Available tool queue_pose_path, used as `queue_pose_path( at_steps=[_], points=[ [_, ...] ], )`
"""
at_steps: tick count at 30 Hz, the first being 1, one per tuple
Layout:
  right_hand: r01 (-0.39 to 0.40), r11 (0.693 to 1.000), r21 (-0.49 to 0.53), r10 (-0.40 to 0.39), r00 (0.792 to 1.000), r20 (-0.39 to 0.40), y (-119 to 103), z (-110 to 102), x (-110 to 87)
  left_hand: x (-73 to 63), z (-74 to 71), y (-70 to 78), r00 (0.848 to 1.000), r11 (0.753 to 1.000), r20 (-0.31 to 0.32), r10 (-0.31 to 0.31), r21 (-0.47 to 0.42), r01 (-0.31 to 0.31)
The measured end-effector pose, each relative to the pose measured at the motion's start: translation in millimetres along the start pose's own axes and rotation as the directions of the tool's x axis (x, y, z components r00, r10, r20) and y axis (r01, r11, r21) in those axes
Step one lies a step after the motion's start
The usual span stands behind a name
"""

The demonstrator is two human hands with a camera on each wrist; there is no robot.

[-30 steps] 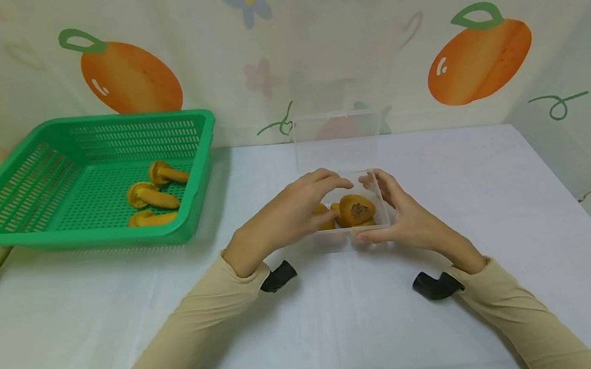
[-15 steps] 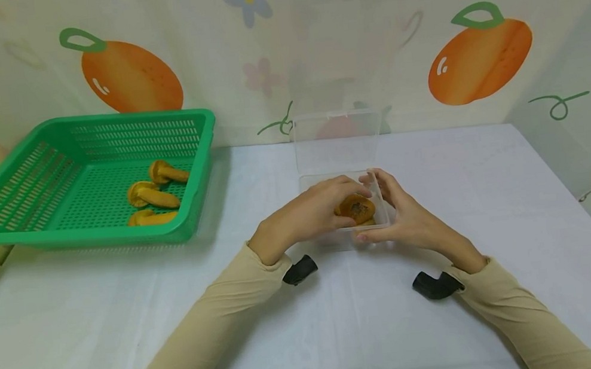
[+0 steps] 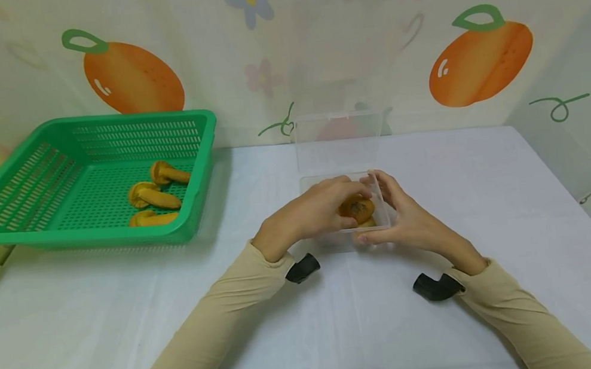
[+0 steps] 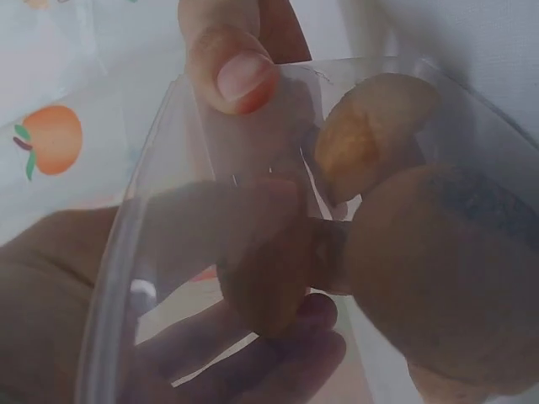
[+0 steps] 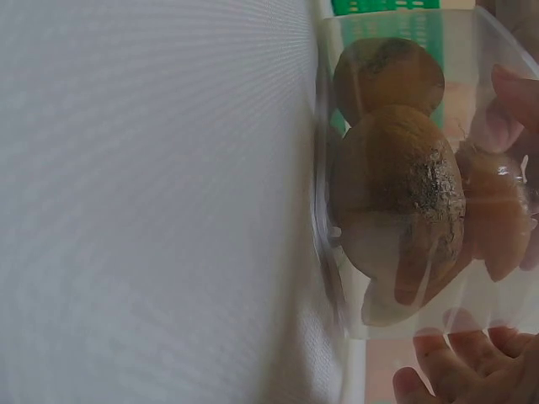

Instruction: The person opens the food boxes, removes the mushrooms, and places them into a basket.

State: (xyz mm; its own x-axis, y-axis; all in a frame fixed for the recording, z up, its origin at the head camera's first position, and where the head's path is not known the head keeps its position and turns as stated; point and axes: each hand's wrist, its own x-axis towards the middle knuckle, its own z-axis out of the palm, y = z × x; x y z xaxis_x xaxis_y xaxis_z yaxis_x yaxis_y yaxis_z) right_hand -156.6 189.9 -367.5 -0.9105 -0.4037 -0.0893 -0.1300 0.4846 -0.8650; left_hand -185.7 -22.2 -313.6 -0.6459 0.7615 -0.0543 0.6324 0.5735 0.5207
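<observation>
A clear plastic box with several brown mushrooms in it stands mid-table, its clear lid raised at the back. My left hand reaches over the left side into the box and holds a mushroom between thumb and fingers, above a larger mushroom. My right hand grips the box's right end, thumb on the front wall and fingers around the back corner. Seen through the wall in the left wrist view, the held mushroom is partly hidden by the left fingers.
A green perforated basket stands at the left with three mushrooms at its right end. Behind the white-covered table hangs a fruit-printed cloth. Black curved pieces sit at both sleeve cuffs.
My left hand has moved right and down into the box, its fingers now closer to the mushrooms there. The right hand, the box and the basket stay where they were.
</observation>
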Motion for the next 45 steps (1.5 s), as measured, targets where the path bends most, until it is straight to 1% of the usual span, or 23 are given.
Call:
queue_pose_path(
  at_steps=[5, 11, 17, 22, 27, 29, 38, 45],
  points=[
    [-0.012, 1.000, 0.000, 0.012, 1.000, -0.003, 1.8, 1.1, -0.1, -5.6, -2.7, -2.0, 0.999, 0.999, -0.030, -0.027, -0.017, 0.027],
    [-0.018, 1.000, 0.000, 0.018, 1.000, -0.003, 2.0, 1.3, 0.5, -17.0, -9.7, -3.9, 0.996, 0.996, -0.082, -0.045, -0.079, 0.039],
    [0.028, 0.999, 0.015, -0.028, 1.000, -0.007, 1.2, 1.2, 1.7, -30.1, -17.4, -6.5, 0.990, 0.995, -0.140, -0.020, -0.098, 0.006],
    [0.070, 0.997, 0.022, -0.070, 0.997, -0.018, 1.4, 2.0, 2.6, -40.4, -22.9, -11.1, 0.982, 0.995, -0.191, 0.008, -0.098, -0.027],
    [0.071, 0.997, 0.022, -0.071, 0.997, -0.020, 1.1, 2.2, 2.6, -48.9, -26.0, -16.4, 0.970, 0.992, -0.239, 0.047, -0.105, -0.074],
    [0.062, 0.998, 0.018, -0.061, 0.998, -0.017, 0.4, 2.1, 2.1, -52.2, -26.7, -18.2, 0.967, 0.992, -0.248, 0.051, -0.099, -0.078],
    [0.055, 0.998, 0.013, -0.055, 0.998, -0.023, 0.9, 1.9, 3.0, -66.1, -28.6, -25.1, 0.963, 0.997, -0.270, 0.023, -0.065, -0.043],
    [0.065, 0.998, 0.008, -0.065, 0.998, -0.023, 1.6, 1.6, 2.6, -73.4, -26.0, -31.5, 0.960, 0.996, -0.278, -0.005, -0.091, -0.021]
  ],
)
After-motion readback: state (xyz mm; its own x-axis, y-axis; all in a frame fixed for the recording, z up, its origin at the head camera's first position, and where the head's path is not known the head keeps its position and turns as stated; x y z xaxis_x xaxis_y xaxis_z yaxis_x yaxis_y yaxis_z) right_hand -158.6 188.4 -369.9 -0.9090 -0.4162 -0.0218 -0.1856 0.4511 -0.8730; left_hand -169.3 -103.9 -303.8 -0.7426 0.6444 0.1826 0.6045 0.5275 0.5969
